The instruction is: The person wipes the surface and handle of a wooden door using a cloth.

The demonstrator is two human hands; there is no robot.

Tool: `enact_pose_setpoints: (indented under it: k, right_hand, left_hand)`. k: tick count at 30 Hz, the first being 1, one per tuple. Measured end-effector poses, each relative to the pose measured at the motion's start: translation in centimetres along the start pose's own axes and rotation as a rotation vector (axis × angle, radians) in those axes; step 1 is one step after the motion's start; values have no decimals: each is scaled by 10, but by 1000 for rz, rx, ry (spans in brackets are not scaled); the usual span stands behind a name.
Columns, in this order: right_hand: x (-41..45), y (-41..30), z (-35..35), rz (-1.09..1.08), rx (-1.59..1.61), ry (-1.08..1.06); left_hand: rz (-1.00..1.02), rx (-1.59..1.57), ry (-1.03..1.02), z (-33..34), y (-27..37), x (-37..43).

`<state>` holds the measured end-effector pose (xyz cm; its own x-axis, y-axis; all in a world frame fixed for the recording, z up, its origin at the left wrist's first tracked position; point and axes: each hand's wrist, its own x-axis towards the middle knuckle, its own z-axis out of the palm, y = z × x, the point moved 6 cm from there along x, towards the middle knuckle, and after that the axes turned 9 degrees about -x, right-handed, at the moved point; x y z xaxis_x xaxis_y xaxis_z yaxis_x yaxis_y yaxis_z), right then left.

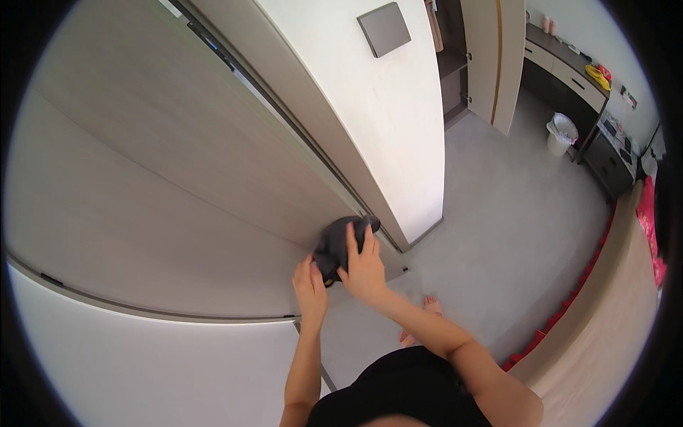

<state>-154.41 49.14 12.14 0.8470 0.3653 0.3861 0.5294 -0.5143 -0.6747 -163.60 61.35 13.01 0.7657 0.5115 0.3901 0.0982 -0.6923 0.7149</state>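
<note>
A bunched dark grey cloth (333, 243) lies against the greyish wood-grain door (176, 149), close to the door's edge by the frame. My right hand (365, 269) presses on the cloth from the right, its fingers spread over the fabric and its thumb at the lower edge. At the cloth's lower left, my left hand (311, 285) pinches the edge with its fingertips. A small dark and yellowish bit shows under the cloth between my hands; I cannot tell what it is. Whatever lies behind the fabric is hidden.
A grey wall switch (384, 29) sits beside the door frame (320, 101). Beyond are an open wardrobe door (491, 58), a desk (568, 50) with drawers, a lined white bin (561, 133) and a dark bedside cabinet (608, 163). A bed edge (597, 320) runs along the right.
</note>
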Motion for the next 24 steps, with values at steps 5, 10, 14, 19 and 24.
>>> enact_pose_setpoints:
  k: [5,10,14,19,24]
  right_hand:
    - [-13,25,31,146,318,-86]
    - [5,71,45,238,623,64]
    - [2,148,54,620,895,76]
    - [46,110,-4,201,819,93]
    - [55,67,41,140,1060,-94]
  left_hand:
    - [-31,30,23,5,3,-9]
    - [-70,-148,50,9,0,-6]
    - [-63,-51,-90,13,-11,-10]
    - [-11,111,-67,17,5,2]
    - [126,358,-214,43,25,19]
